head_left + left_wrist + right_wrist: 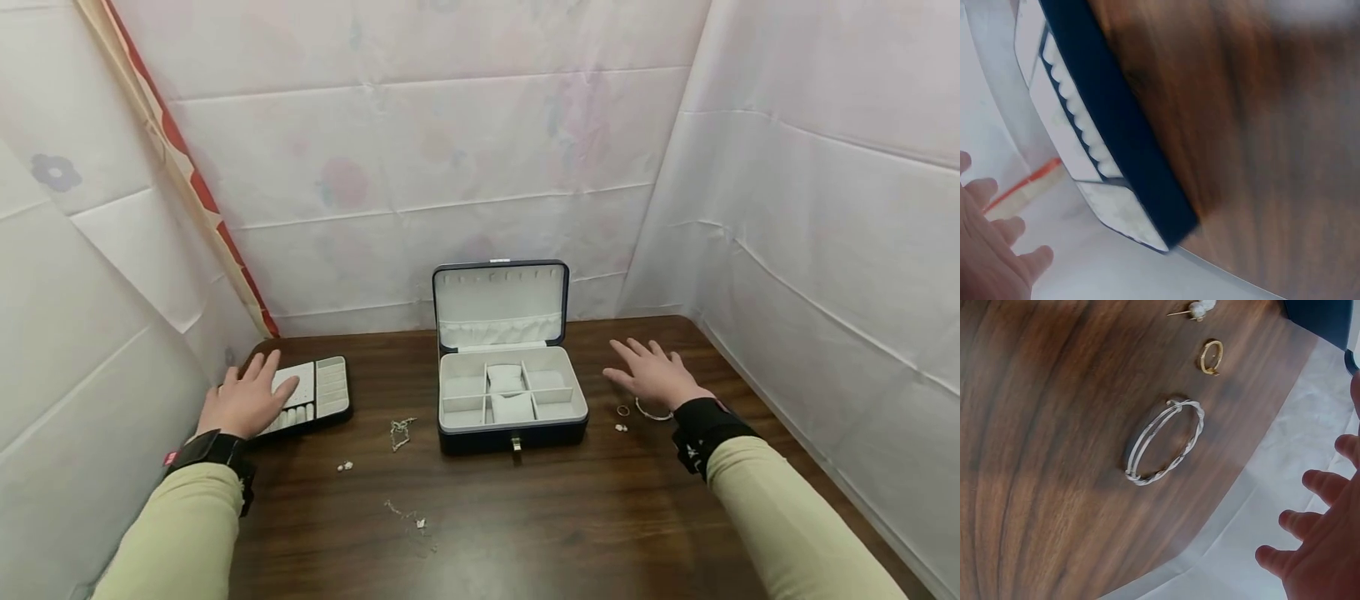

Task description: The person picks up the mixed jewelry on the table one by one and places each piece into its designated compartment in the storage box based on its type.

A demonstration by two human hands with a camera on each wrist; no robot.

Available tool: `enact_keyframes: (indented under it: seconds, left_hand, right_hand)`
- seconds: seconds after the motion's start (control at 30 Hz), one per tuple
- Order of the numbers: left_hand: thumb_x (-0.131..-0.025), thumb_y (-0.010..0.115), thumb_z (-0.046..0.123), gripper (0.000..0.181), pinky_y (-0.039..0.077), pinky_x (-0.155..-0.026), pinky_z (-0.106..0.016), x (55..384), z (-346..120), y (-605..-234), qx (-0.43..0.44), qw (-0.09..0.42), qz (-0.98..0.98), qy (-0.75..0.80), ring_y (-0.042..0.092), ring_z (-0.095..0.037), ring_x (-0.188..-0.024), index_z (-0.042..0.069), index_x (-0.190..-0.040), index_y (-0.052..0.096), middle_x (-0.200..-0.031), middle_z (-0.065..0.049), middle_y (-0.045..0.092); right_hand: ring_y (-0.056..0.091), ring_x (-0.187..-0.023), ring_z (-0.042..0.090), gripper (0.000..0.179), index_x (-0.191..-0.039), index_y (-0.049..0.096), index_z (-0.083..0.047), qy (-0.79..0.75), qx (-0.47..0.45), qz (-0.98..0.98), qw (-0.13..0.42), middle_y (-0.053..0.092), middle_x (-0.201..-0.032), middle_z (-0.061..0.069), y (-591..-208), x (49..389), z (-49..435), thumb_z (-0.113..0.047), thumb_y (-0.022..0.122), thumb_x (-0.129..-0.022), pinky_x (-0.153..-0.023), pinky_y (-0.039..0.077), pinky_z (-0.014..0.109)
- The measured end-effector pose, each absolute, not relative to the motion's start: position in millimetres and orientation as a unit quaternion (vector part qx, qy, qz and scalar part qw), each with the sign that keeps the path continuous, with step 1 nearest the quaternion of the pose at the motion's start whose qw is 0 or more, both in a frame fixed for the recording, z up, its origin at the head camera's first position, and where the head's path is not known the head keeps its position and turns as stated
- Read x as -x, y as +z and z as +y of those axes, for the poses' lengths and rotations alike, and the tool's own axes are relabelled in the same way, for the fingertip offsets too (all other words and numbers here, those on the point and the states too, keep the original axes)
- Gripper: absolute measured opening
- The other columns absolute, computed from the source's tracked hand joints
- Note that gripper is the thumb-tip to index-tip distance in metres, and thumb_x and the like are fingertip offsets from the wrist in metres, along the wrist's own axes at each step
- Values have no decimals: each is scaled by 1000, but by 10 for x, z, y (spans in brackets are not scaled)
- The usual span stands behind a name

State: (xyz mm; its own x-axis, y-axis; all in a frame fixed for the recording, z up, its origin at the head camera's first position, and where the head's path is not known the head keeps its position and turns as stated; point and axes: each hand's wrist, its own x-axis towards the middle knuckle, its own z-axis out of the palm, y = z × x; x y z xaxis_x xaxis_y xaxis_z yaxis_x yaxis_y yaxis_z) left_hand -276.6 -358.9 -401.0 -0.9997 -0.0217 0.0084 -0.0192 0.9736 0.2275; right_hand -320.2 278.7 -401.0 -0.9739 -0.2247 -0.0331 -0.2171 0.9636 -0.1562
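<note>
My left hand [243,400] hovers with spread fingers over a dark-edged jewelry tray [332,387], hiding part of its left side. White ring rolls [1080,119] line one section of that tray in the left wrist view. On the right, my other hand [656,375] is held above the table, fingers extended and holding nothing. Close by it lie a silver twisted bangle [1192,440], a gold ring [1203,356] and pearl-like stud earrings [1197,309]. Between the hands a navy jewelry box [480,442] stands with its lid raised, two white cushions [513,408] in its middle compartments.
A silver chain [400,433] lies left of the box. Nearer the front are a pair of small earrings [347,466] and a fine necklace with a pendant [421,523]. White cloth [405,167] hangs behind and beside the brown wooden table [562,517].
</note>
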Motion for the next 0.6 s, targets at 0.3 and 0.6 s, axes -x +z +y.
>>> enact_keyframes:
  seconds: [0.3,0.6]
  left_hand:
    - [-106,23,62,88,14,-101,-84,2569,-3923,-4097,-51,-10,-988,-148,5,-72,-136,-5,-159,5,-160,-39,7]
    - [-106,23,61,87,19,-100,-83,2423,-4117,-4207,-84,-18,-981,-175,7,-74,-132,-6,-158,2,-158,-41,5]
  right_hand:
    - [22,-146,59,70,-161,31,-14,-68,121,990,22,30,-163,25,-4079,3167,2850,-56,43,-106,-109,17,79]
    - [28,-144,58,71,-160,33,-11,-68,138,988,12,36,-159,26,-4138,3155,2839,-56,43,-106,-109,22,77]
